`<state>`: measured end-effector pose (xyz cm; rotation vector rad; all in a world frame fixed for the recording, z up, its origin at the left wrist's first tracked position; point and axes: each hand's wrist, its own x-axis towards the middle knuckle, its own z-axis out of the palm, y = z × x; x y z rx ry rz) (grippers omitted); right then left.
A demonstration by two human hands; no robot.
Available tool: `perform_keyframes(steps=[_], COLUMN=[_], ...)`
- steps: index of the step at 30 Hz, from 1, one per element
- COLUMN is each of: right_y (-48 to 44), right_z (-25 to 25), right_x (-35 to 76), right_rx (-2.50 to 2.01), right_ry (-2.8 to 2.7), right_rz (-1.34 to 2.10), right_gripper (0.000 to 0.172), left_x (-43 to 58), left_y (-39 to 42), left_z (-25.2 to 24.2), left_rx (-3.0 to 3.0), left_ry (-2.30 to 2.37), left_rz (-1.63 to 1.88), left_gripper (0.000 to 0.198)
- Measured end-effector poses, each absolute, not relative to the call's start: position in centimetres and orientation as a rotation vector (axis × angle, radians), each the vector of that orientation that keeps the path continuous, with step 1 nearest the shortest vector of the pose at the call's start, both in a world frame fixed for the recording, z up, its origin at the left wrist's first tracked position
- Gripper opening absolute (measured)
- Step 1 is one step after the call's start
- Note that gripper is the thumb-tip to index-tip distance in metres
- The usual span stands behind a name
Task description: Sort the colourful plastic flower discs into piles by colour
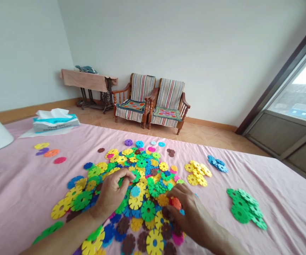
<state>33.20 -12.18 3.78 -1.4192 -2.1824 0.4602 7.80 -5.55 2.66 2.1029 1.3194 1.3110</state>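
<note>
The left hand (112, 189) is resting curled beside a green disc (136, 176), hold unclear, while the right hand (191, 205) is arching part-open, an orange disc (176, 203) lying between thumb and fingers, likely light, stiff, best rim-pinched.

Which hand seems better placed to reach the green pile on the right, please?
Probably the right hand: it is nearer the green pile, while the left hand is farther away, over mixed discs.
</note>
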Motion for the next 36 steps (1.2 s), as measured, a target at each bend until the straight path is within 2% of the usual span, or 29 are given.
perform_keyframes(steps=[5,10,15,21,28,36], right_y=[-13.7,-14.0,-13.6,-13.8,-14.2,-14.0], right_z=[4.8,6.0,5.3,4.3,4.3,4.2], right_x=[31.7,32.0,32.4,31.4,31.2,31.2], right_rx=[-1.522,-1.553,-1.504,-1.478,-1.474,-1.374], right_ry=[-2.221,-2.287,-2.168,-2.159,-2.193,-2.175], right_rz=[0.605,0.79,0.758,0.757,0.759,0.945], right_gripper=[0.016,0.014,0.011,0.028,0.021,0.02], left_x=[7.9,7.8,7.7,7.9,7.8,7.9], left_y=[-5.5,-5.5,-5.5,-5.5,-5.8,-5.9], left_z=[2.7,2.6,2.5,2.7,2.7,2.1], left_rx=[2.098,2.1,2.096,2.094,2.114,2.191], left_ry=[1.328,1.324,1.321,1.316,1.286,1.266], left_rz=[1.325,1.319,1.298,1.319,1.324,1.297], left_gripper=[0.02,0.02,0.02,0.02,0.02,0.022])
